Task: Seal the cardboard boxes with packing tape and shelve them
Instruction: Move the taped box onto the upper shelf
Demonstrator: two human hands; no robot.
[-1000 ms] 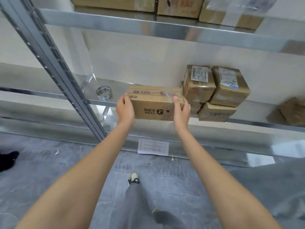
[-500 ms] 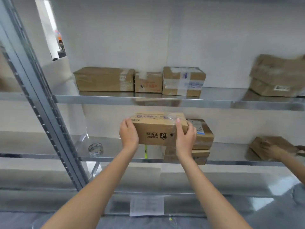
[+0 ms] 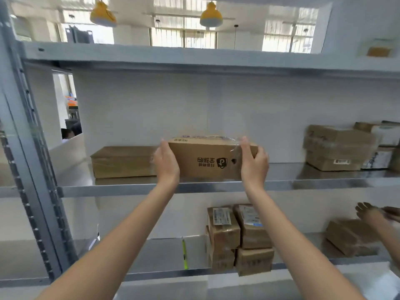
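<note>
- As the sealed box (image 3: pixel 205 158) reaches the level of the middle shelf (image 3: pixel 281 182), a person holds it by its two short ends, arms stretched up and forward.
- The left hand (image 3: pixel 166 163) lies against the box's left end, fingers fairly straight and pressed to the cardboard; the right hand (image 3: pixel 254 162) wraps the right end, fingers curled round the far corner where clear tape (image 3: pixel 232 140) crinkles over the edge.
- The box's long axis runs left to right, in line with the shelf's front lip, printed face toward the viewer. Its bottom edge sits at or just above the lip; whether it already rests on the metal cannot be told.
- Directly left, a longer flat box (image 3: pixel 123 162) sits on the same shelf, its right end hidden behind the left hand, so the gap between the two cannot be judged. To the right the shelf runs bare until a stack of parcels (image 3: pixel 337 148) well apart.
- The move ahead looks like a straight push away from the body, deeper onto the shelf. Both hands sit level with each other, neither nearer; the left has the tighter side, and its knuckles may brush the neighbouring box.
- On the shelf below stand small labelled parcels (image 3: pixel 238 234) and a green pen (image 3: pixel 184 254); another person's hand (image 3: pixel 368 213) reaches in at the far right.
</note>
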